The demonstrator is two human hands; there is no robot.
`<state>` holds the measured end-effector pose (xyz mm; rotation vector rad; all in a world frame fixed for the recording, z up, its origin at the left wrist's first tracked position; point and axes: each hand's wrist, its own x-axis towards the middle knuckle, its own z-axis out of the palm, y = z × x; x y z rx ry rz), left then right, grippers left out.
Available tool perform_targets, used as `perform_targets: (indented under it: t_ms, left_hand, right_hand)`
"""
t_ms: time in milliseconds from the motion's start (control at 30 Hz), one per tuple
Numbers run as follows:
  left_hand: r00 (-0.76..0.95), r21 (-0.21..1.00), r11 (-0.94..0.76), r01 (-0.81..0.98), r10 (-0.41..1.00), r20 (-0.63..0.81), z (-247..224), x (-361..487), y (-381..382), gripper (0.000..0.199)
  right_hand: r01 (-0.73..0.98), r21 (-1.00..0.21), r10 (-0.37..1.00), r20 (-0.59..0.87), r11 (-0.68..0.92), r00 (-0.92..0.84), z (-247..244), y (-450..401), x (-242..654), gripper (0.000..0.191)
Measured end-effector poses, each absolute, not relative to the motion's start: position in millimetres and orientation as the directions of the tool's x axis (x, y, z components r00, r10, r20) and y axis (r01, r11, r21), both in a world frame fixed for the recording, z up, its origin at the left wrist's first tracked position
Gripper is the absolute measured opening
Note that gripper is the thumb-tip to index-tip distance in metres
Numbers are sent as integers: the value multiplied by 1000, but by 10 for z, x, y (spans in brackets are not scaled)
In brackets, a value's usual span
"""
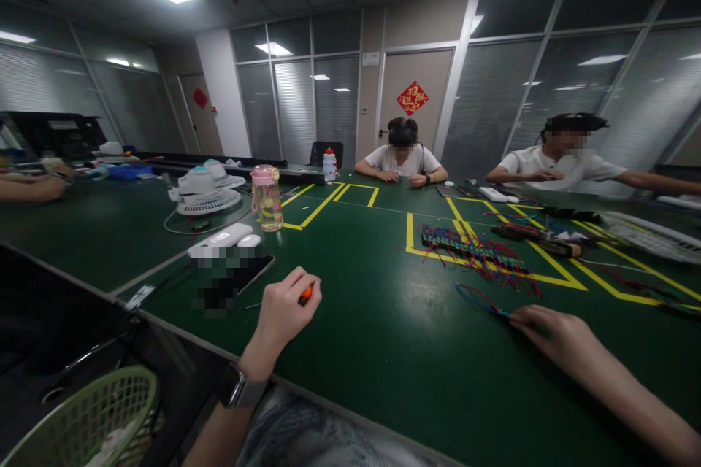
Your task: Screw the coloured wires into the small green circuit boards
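Observation:
My left hand (pixel 285 308) rests on the green table, closed around a screwdriver with an orange handle (pixel 307 294). Its thin shaft pokes out on the other side of the fist, pointing left. Farther right, my right hand (pixel 553 332) pinches the end of some thin red and blue wires (pixel 482 300) just at the tabletop. Whatever the wires join is mostly covered by my fingertips. Beyond that hand lies a long row of small green circuit boards (pixel 474 252) with many red and blue leads. A dark phone (pixel 246 277) lies to the left of my left hand.
Left of centre stand a pink-lidded bottle (pixel 267 201), a white fan (pixel 209 193) and white cases (pixel 222 239). Yellow tape (pixel 410 233) marks the table (pixel 350 379). A green basket (pixel 93 416) is below the near edge. Two people (pixel 402 157) sit opposite; another arm (pixel 33 186) shows left.

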<state>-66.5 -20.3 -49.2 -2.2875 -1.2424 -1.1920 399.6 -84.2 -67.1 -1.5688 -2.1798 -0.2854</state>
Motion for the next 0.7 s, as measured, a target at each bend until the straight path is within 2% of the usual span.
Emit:
perform_targets:
  t_ms: [133,333,467,700]
  left_hand:
    - [294,141,-597,790,571,767,-483,-666,-209,19]
    - [297,140,-594,792,576,762,-492,-669,-203,19]
    - [299,141,-598,789,575,761,-500,-669,-198,19]
    - [298,143,-584,799,591,749,-495,-668,-213,20]
  right_hand:
    - [924,-245,881,443,295,-165,-587,-820,3983,37]
    - [915,-369,908,420,162,9,-537,-851,3886,44]
    - [908,-410,926,369,86,79,-539,-849,3909,41]
    - [891,-451,954,286,46,95,-503,-840,3947,37]
